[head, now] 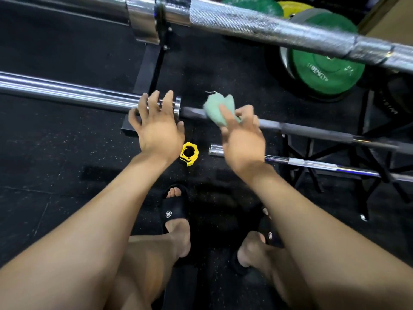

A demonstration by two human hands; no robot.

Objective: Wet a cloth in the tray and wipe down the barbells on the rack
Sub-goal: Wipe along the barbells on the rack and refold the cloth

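A pale green cloth is bunched around the dark shaft of the middle barbell, just right of its collar. My right hand holds the cloth against the shaft, thumb over the cloth and fingers curled round the bar. My left hand sits over the chrome sleeve beside the collar, fingers spread and draped on it. A second, knurled barbell crosses the top of the view. The tray is out of view.
A yellow barbell clip lies on the black rubber floor below the bar. A third chrome bar rests lower right on the black rack. Green weight plates stand at the back right. My feet in black slides are underneath.
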